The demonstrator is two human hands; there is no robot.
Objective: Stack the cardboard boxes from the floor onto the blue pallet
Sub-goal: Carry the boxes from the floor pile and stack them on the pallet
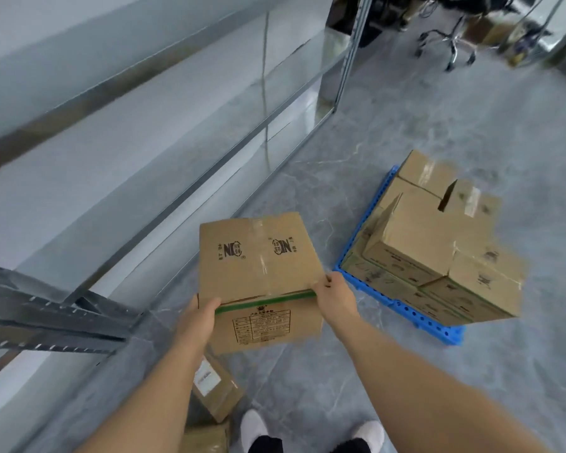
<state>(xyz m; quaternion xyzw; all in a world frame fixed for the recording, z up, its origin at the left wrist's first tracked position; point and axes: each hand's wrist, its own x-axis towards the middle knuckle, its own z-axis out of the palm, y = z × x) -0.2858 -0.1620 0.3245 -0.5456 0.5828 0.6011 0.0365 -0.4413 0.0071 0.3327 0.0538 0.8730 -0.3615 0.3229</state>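
I hold a cardboard box [258, 269] with a green stripe and a printed label in the air in front of me. My left hand [200, 318] grips its near left corner and my right hand [335, 299] grips its near right corner. To the right, the blue pallet [419, 317] lies on the floor with several cardboard boxes [438, 243] stacked on it in two layers. Two more small boxes [214, 390] lie on the floor by my left foot.
A metal shelving rack [62, 318] and a glass partition wall [177, 125] run along the left. An office chair base [448, 44] stands at the far back. Grey marble-patterned floor [471, 403] spreads around the pallet. My white shoes [254, 423] show at the bottom.
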